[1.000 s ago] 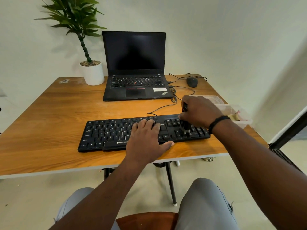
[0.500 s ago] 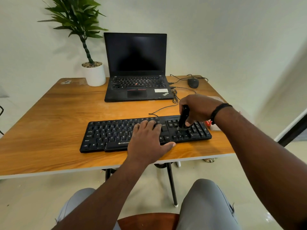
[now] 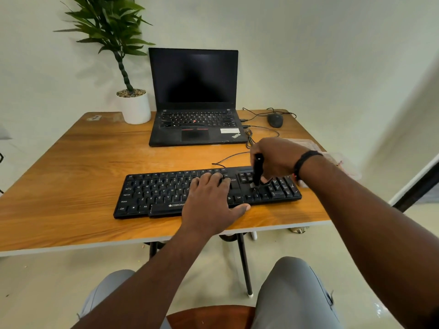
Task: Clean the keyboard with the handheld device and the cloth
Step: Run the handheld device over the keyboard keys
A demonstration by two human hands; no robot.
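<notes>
From the head view, the black keyboard (image 3: 206, 192) lay along the near edge of the wooden table (image 3: 71, 174), running from about the middle of that edge toward the near right corner. The left hand (image 3: 213, 200) rested flat and open on the middle of the keys, fingers spread forward, the thumb lying past the keyboard's front rim on the wood. The right hand (image 3: 276, 157) was closed around a slim black handheld device (image 3: 257, 168) — held nearly upright, its lower tip down among the keys between the main block and the number pad. A dark band circled that wrist.

At the far edge stood an open laptop (image 3: 194, 98) with a dark screen, a potted plant (image 3: 128, 67) just to its left near the far left corner, and a mouse (image 3: 275, 120) toward the far right corner. A clear plastic container (image 3: 332, 157) sat by the right edge — partly hidden behind the right forearm.
</notes>
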